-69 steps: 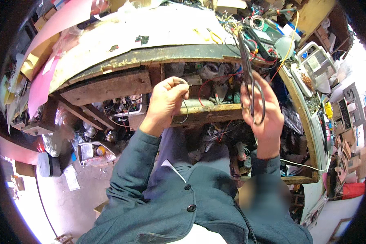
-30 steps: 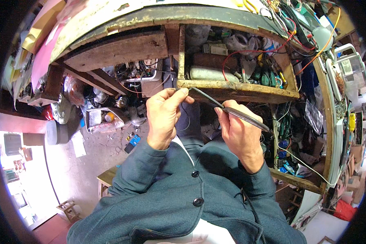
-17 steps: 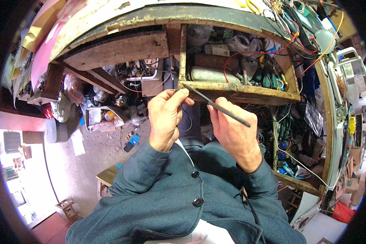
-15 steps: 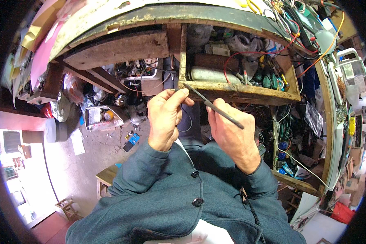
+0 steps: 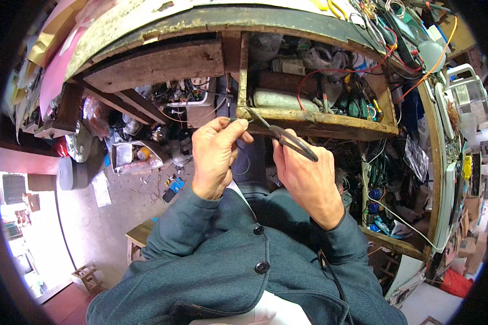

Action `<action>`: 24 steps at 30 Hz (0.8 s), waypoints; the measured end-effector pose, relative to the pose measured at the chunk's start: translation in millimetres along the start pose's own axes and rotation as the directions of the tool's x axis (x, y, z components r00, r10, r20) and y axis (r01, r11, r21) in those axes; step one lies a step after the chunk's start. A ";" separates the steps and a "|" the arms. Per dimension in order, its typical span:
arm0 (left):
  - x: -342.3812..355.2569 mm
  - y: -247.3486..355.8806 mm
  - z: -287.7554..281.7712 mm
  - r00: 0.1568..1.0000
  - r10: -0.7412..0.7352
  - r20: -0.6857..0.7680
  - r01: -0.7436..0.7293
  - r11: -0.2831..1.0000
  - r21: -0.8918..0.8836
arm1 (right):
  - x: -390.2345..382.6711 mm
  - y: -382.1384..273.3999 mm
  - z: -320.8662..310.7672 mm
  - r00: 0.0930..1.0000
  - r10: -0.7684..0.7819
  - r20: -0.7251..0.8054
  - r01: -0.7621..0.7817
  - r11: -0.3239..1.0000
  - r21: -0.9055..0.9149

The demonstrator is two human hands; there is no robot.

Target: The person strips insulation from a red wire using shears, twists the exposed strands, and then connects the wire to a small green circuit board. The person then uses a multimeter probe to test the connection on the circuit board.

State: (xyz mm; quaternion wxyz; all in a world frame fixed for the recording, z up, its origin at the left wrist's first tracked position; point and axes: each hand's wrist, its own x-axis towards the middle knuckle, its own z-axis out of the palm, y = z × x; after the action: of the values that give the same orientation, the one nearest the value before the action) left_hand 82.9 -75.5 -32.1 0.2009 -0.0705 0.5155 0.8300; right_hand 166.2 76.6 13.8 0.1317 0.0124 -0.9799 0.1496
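Observation:
My left hand (image 5: 214, 154) is closed in a pinch in front of the drawer's left corner. Between thumb and forefinger it holds a thin dark wire (image 5: 248, 158), which loops down below the fingers. In my right hand (image 5: 309, 176) are dark-handled scissors (image 5: 290, 142), their handle loops lying across the fingers. The scissors' narrow grey blades point up and left, close to my left thumb tip and the drawer's front edge. Whether the blades touch the wire cannot be made out at this size.
An open wooden drawer (image 5: 331, 120) full of tools and parts juts out just beyond my hands. Left of it, a white tray (image 5: 203, 96) holds tangled parts. A box of scraps (image 5: 138, 157) stands on the floor. Cables crowd the right-hand shelf, and a small wooden stool (image 5: 138, 234) is at left.
Both hands have shifted slightly left. The scissors have turned in my right hand, so their handle loops now show and the blades look parted from them.

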 end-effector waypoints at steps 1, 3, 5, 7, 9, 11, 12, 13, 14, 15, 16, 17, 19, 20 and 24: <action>-1.2 0.5 -0.7 1.000 0.002 -0.005 -0.002 1.000 0.008 | -0.2 1.4 2.5 1.000 -0.008 -0.016 0.008 1.000 -0.004; -1.5 1.2 -2.7 1.000 0.001 0.004 -0.001 1.000 0.014 | -0.4 4.1 7.3 0.999 -0.026 -0.047 0.026 1.000 -0.012; 1.2 2.7 -4.3 1.000 -0.003 0.029 0.003 1.000 0.003 | 1.3 3.9 7.7 0.997 -0.033 -0.067 0.032 0.999 -0.017; 1.3 3.7 -1.7 0.999 -0.009 0.039 0.009 1.000 0.003 | 1.2 4.4 6.2 0.998 -0.032 -0.062 0.031 0.999 -0.021; 1.0 4.4 -2.2 0.999 -0.007 0.031 0.007 1.000 0.007 | -1.2 2.6 8.3 0.996 -0.041 -0.081 0.041 0.999 0.004; 1.0 2.2 -1.0 1.000 -0.009 0.026 0.009 1.000 0.006 | -5.4 5.7 15.9 0.991 -0.069 -0.114 0.074 0.997 0.039; 1.1 2.5 -1.9 1.000 -0.001 0.022 0.000 1.000 0.023 | -5.2 4.4 17.4 0.988 -0.089 -0.129 0.090 0.996 0.006; 1.2 2.7 -2.7 1.000 0.007 0.013 -0.007 1.000 0.025 | -3.2 2.0 15.4 0.995 -0.072 -0.074 0.071 0.997 -0.007; 1.2 2.5 -2.7 1.000 0.015 0.003 -0.015 1.000 0.028 | -1.8 0.4 12.3 0.998 -0.053 -0.018 0.053 0.998 -0.021; 1.0 2.1 -1.8 1.000 0.011 0.014 -0.011 1.000 0.027 | -2.5 0.6 10.7 0.999 -0.045 -0.011 0.045 0.998 -0.032; 1.0 2.3 -2.0 1.000 0.009 0.020 -0.010 1.000 0.030 | -2.5 0.5 10.5 0.999 -0.039 -0.004 0.039 0.998 -0.040; 1.2 2.5 -2.3 1.000 0.007 0.026 -0.008 0.999 0.032 | -2.3 0.3 10.3 0.999 -0.034 0.002 0.034 0.998 -0.047; 1.3 3.3 -2.7 1.000 0.010 0.026 -0.011 0.999 0.037 | 0.2 -2.0 8.1 1.000 -0.004 0.004 0.004 0.997 -0.076; 1.2 3.6 -2.8 1.000 0.011 0.025 -0.012 0.999 0.038 | 1.4 -2.6 7.4 1.000 0.011 0.006 -0.010 0.996 -0.092; 0.5 3.5 -2.7 1.000 0.010 0.022 -0.010 1.000 0.006 | 2.2 -1.5 10.0 0.999 -0.035 -0.032 0.033 0.998 -0.052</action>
State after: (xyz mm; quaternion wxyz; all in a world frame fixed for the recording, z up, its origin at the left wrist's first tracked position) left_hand 80.8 -79.2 -30.6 0.2026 -0.0581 0.5160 0.8302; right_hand 161.6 72.2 5.6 0.1505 0.0234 -0.9807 0.1224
